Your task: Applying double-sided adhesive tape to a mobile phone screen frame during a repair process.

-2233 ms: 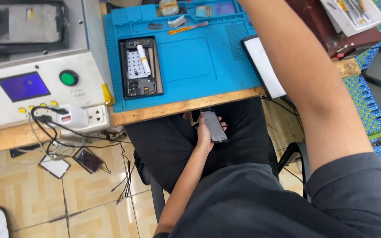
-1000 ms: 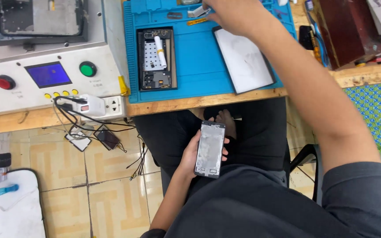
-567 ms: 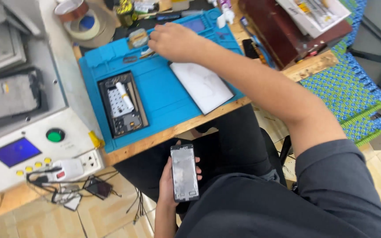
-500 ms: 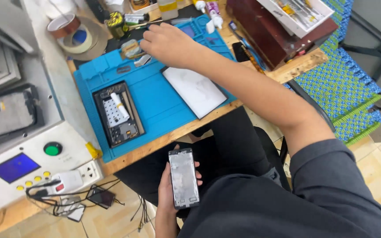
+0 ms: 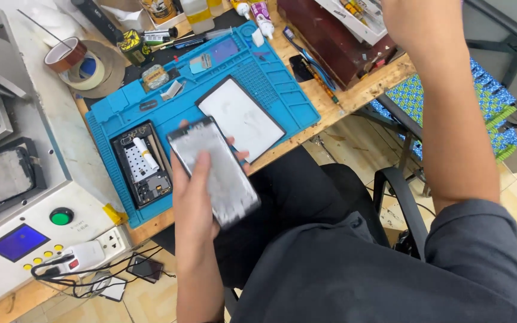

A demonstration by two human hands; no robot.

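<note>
The left hand (image 5: pixel 195 197), grasping the phone panel (image 5: pixel 213 170), has risen from lap to bench edge. The right hand has left the blue mat (image 5: pixel 270 96) and lifted out of view, so I cannot tell its grip; inspection seems underway

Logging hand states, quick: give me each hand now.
Left hand: closed on the phone panel.
Right hand: above the frame's top edge, only the forearm shows; cannot tell.

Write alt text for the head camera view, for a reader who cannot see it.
A person's left hand holds a flat rectangular phone screen panel with a silvery back above a blue silicone repair mat, where an opened black phone body and a white-faced glass panel lie. The right arm is raised, its hand out of view.
</note>
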